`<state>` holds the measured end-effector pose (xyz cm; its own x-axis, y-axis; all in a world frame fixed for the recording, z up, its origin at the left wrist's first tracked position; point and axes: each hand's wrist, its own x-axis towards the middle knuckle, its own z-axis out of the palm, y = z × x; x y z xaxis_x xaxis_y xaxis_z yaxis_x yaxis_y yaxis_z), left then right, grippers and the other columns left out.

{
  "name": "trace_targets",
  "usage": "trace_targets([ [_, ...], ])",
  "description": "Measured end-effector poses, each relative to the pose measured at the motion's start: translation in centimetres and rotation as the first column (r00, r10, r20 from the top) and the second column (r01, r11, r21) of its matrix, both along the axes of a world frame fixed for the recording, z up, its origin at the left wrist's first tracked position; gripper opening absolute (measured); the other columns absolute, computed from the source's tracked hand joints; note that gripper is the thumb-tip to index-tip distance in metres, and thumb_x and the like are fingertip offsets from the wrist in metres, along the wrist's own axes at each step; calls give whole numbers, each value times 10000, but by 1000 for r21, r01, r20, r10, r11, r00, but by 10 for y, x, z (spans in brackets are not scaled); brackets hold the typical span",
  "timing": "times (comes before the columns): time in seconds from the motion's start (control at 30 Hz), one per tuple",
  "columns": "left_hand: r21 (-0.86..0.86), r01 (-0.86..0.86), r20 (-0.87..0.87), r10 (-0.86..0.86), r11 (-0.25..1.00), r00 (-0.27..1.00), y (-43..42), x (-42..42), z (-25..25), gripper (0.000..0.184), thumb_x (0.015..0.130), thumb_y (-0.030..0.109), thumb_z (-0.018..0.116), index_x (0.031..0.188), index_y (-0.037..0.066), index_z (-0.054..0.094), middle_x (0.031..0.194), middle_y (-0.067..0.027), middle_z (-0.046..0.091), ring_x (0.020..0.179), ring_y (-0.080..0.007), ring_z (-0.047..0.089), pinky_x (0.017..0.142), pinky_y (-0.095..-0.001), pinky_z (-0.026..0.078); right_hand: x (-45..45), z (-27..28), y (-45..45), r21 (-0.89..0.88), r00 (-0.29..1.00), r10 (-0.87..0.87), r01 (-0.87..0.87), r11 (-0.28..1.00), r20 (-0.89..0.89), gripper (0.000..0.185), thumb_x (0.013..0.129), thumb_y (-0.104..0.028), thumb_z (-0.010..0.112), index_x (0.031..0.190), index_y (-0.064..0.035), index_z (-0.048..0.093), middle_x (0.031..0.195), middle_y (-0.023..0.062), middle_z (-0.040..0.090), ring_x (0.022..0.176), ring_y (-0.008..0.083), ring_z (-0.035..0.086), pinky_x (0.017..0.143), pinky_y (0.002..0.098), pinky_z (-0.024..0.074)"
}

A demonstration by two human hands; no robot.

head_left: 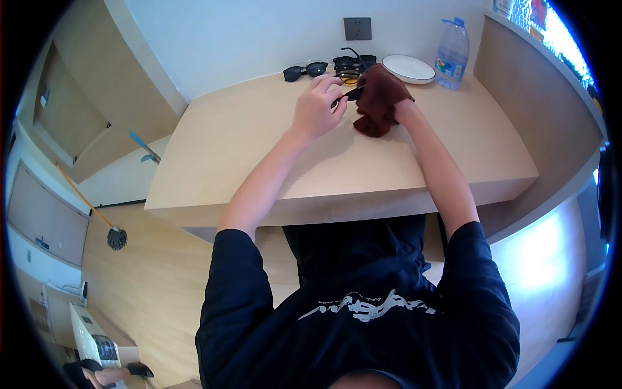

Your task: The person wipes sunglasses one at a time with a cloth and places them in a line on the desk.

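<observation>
Above the desk (240, 149), my left hand (317, 107) pinches a pair of black sunglasses (353, 94) by one side. One thin dark temple sticks up beyond the cloth. My right hand (405, 111) is mostly hidden behind a dark brown cloth (382, 97), which it holds against the other side of the sunglasses. Part of the cloth hangs down close to the desktop. Just behind my hands lie more black sunglasses (306, 71) on the left, a second dark pair (346, 63), and yellow-lensed glasses (348, 79) partly covered by the cloth.
A white plate (408, 69) and a clear water bottle (452, 55) stand at the back right. Behind them is a wall with a dark socket (357, 28). A raised panel (538, 84) borders the desk's right. A mop (116, 238) and another person's leg (116, 375) appear at left.
</observation>
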<state>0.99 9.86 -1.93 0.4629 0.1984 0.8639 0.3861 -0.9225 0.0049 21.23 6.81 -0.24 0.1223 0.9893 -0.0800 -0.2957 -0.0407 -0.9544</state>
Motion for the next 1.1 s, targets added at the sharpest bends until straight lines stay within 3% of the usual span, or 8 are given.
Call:
trace_targets([
  [0.07,57,16,-24,-15,998,1000,0,-1,2,104,774,125,673,707,50,648,1013,-34,646,1055,-244,594,789,-344,527,10,-27,12,442,986,101,-149,885,130,217,779,-162,632,952,-38,591,881,57,586,827,155,554,761,260,460],
  [0.2,161,75,-104,-59,984,993,-2,-1,4,113,755,125,682,667,66,644,997,-11,658,1072,-222,597,781,-345,535,28,-42,28,539,762,-101,-351,765,640,303,722,-40,675,1015,-40,600,968,58,584,875,144,548,776,269,464],
  [0.27,186,90,-120,-68,978,990,-3,0,4,110,752,124,682,666,68,644,995,-8,658,1067,-218,601,771,-342,538,26,-37,17,561,937,214,-338,756,276,184,905,-188,550,1042,-76,601,982,60,603,859,155,603,660,309,548],
  [0.37,219,103,-159,-69,970,985,-5,1,3,110,748,120,682,659,70,639,990,-5,658,1057,-209,606,756,-336,542,0,-9,-20,312,991,-129,116,943,24,208,904,-190,557,1070,-66,581,990,77,596,842,175,618,671,312,558],
  [0.47,217,126,-196,-84,968,977,-9,1,4,116,741,116,684,649,69,629,985,-4,658,1042,-202,612,748,-330,544,2,-7,-20,222,974,-97,142,965,-203,229,885,-175,590,1081,-58,568,969,94,598,819,202,628,670,306,558],
  [0.8,198,285,-249,-233,938,940,-16,7,1,107,701,88,686,632,71,605,953,-4,670,976,-195,639,723,-328,556,25,-20,4,228,991,-125,111,967,46,291,853,-238,636,1051,-40,555,878,157,612,743,305,632,662,445,549],
  [0.87,209,297,-257,-241,932,936,-15,7,0,108,697,89,688,631,71,605,943,-2,672,976,-193,641,710,-329,560,25,-17,0,5,955,-31,34,999,-296,400,836,-359,644,1054,-37,551,876,169,617,712,312,623,656,449,541],
  [1.1,228,325,-253,-266,918,930,-22,9,-2,118,683,99,694,610,78,605,925,-4,677,961,-192,653,666,-322,570,39,-35,16,7,940,48,-48,999,-337,300,868,-308,622,990,-36,595,854,127,626,776,233,625,724,348,547],
])
